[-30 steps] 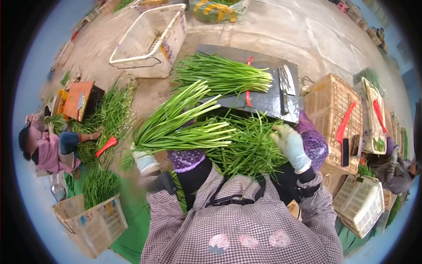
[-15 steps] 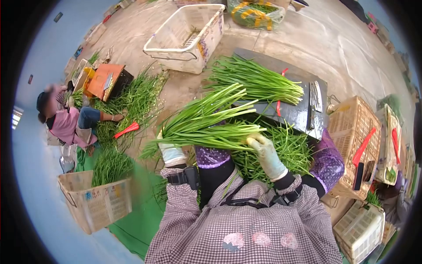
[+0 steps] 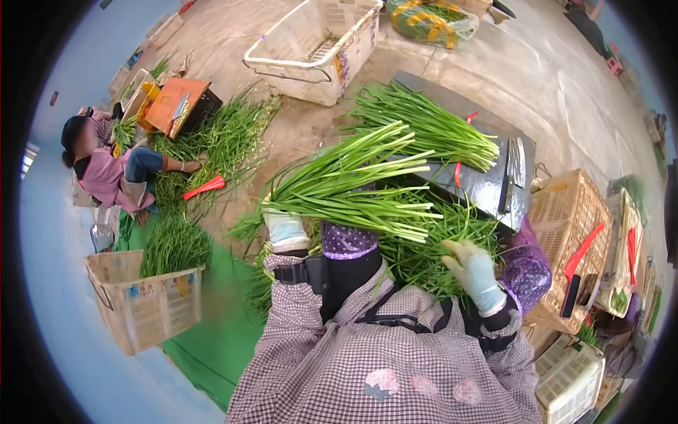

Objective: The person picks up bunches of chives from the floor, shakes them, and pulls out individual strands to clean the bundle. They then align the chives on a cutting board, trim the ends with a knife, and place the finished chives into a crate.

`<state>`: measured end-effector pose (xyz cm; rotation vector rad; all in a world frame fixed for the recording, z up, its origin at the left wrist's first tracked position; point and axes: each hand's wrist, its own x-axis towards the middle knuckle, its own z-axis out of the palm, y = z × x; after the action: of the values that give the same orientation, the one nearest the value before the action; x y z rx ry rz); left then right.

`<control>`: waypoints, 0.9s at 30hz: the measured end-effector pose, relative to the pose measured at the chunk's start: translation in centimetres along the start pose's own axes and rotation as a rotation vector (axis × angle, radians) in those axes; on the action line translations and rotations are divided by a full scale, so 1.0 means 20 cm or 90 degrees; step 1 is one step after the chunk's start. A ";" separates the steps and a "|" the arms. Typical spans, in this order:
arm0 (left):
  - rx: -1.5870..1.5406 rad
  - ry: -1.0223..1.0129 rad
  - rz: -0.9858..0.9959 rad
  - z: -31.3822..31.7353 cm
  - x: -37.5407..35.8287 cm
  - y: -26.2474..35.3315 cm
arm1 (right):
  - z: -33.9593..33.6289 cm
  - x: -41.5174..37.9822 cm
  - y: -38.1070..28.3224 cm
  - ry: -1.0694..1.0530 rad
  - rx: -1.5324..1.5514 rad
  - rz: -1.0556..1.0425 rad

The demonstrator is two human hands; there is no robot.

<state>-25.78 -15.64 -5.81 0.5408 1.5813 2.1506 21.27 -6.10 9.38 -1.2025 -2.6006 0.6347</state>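
A bunch of long green chives (image 3: 339, 191) spreads out from my left hand (image 3: 285, 230), which is closed around its leafy end. The pale stem ends of the bunch point right and fan apart. My right hand (image 3: 477, 277), gloved like the left, is off the bunch with thumb and fingers apart. Below and beside it lies a heap of loose chives (image 3: 452, 230) across my lap. On a dark board (image 3: 487, 187) in front of me rests a second bunch of chives (image 3: 431, 127), with a red tie (image 3: 458, 174) near it. A long blade (image 3: 515, 162) is fixed along the board's right side.
A white crate (image 3: 296, 81) stands ahead. To the left are a crate of chives (image 3: 166, 304) and a seated person (image 3: 106, 173) beside a chive heap (image 3: 233, 134). On the right, a tan crate (image 3: 565, 212) carries red ties (image 3: 583, 251) and a phone-like black object (image 3: 571, 297).
My right hand has let go of the bunch's stem ends, moved right and down, and spread its fingers. My left hand still grips the bunch. The whole view has shifted slightly.
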 end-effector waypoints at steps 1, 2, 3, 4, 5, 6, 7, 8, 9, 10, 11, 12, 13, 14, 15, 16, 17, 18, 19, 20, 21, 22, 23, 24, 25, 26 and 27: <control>0.013 -0.002 0.005 -0.01 0.01 -0.01 | 0.02 0.04 -0.11 0.040 0.136 -0.053; 0.112 -0.062 0.035 -0.04 0.03 -0.01 | -0.02 0.09 -0.25 -0.087 0.310 0.060; 0.112 -0.067 0.038 -0.02 0.02 0.01 | -0.06 0.14 -0.38 -0.215 0.483 0.170; 0.064 -0.034 0.027 0.02 -0.01 0.04 | 0.01 0.21 -0.40 -0.247 0.566 0.138; 0.017 -0.001 0.017 0.08 -0.05 0.08 | 0.11 0.28 -0.41 -0.280 0.647 0.102; 0.051 0.073 0.049 0.23 -0.18 0.23 | 0.16 0.33 -0.46 -0.243 0.748 0.142; -0.256 0.091 -0.122 0.27 -0.18 0.34 | 0.30 0.35 -0.47 -0.197 0.839 0.170; -0.238 0.074 -0.097 0.23 -0.17 0.29 | 0.22 0.37 -0.56 -0.262 0.804 0.126; -0.221 0.058 -0.074 0.19 -0.15 0.24 | 0.10 0.37 -0.65 -0.326 0.765 0.084; -0.222 0.058 -0.072 0.19 -0.14 0.26 | 0.04 0.37 -0.71 -0.405 0.747 -0.058; -0.255 0.057 -0.109 0.19 -0.14 0.29 | -0.02 0.35 -0.75 -0.481 0.723 -0.197; -0.288 0.055 -0.148 0.21 -0.14 0.32 | -0.07 0.31 -0.77 -0.516 0.712 -0.288; -0.288 0.052 -0.151 0.23 -0.15 0.35 | -0.12 0.29 -0.77 -0.467 0.676 -0.423; -0.049 0.048 -0.066 0.25 -0.17 0.38 | -0.18 0.27 -0.74 -0.365 0.643 -0.488; 0.187 0.043 0.021 0.29 -0.20 0.42 | -0.25 0.24 -0.69 -0.264 0.604 -0.549; 0.210 0.044 0.033 0.32 -0.22 0.45 | -0.33 0.21 -0.61 -0.333 0.636 -0.422; 0.206 0.045 0.030 0.32 -0.21 0.42 | -0.39 0.18 -0.52 -0.398 0.662 -0.292; 0.085 0.065 -0.004 0.30 -0.18 0.37 | -0.34 0.11 -0.39 -0.464 0.777 -0.036; -0.036 0.086 -0.039 0.28 -0.17 0.34 | -0.30 0.14 -0.38 -0.417 0.642 0.073; 0.026 0.064 -0.027 0.26 -0.17 0.32 | -0.07 0.09 -0.28 -0.284 0.534 0.120; 0.024 0.062 -0.029 0.27 -0.16 0.31 | 0.13 0.04 -0.19 -0.148 0.425 0.163; -0.048 0.042 -0.038 0.28 -0.17 0.30 | 0.08 0.10 -0.24 -0.176 0.528 0.176; -0.118 0.026 -0.050 0.28 -0.18 0.30 | 0.03 0.16 -0.29 -0.206 0.633 0.190; -0.187 0.007 -0.059 0.27 -0.20 0.30 | 0.28 0.20 -0.16 -0.026 0.387 -0.176; -0.184 0.004 -0.057 0.28 -0.21 0.31 | 0.10 0.25 -0.32 -0.209 0.671 0.144; -0.005 0.006 -0.001 0.30 -0.23 0.31 | 0.16 0.30 -0.35 -0.200 0.710 0.124; 0.173 0.012 0.056 0.32 -0.24 0.33 | 0.24 0.34 -0.36 -0.191 0.749 0.103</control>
<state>-18.89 -14.89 1.96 0.6876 1.9074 2.0174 10.24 -6.47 8.51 -0.8908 -1.6660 2.0691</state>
